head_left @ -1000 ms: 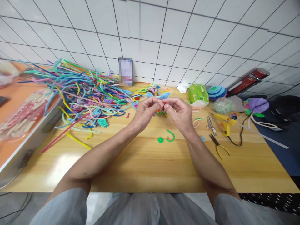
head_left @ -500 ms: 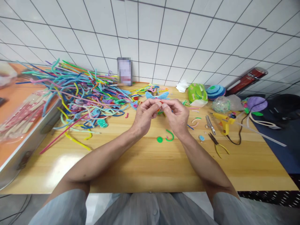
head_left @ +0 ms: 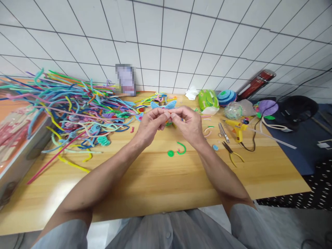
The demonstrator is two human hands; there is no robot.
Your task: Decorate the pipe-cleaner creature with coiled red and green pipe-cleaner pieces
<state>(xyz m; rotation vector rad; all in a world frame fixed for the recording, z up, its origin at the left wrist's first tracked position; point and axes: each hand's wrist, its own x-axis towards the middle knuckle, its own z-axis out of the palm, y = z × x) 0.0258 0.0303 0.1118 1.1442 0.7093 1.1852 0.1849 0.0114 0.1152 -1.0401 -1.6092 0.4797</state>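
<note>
My left hand (head_left: 149, 126) and my right hand (head_left: 190, 125) meet fingertip to fingertip above the middle of the wooden table (head_left: 155, 183). Both are closed in a pinch, and a tiny reddish bit between them is too small to name. Just behind my fingers shows a light-blue fuzzy piece (head_left: 171, 104) with pointed ends, its lower part hidden by the hands. Nearer to me lie a green coiled disc (head_left: 170, 153) and a curved green pipe cleaner (head_left: 184, 148). A small blue disc (head_left: 215, 147) sits to the right of my right wrist.
A large heap of coloured pipe cleaners (head_left: 77, 100) covers the left. On the right are pliers (head_left: 230, 152), a yellow glue gun (head_left: 238, 130) with its cord, a green packet (head_left: 208, 100) and a red flask (head_left: 256, 84). A phone (head_left: 126, 80) leans against the tiled wall.
The view has turned a little to the right, so the table's things appear shifted left. My hands stay pinched together in the same place over the table.
</note>
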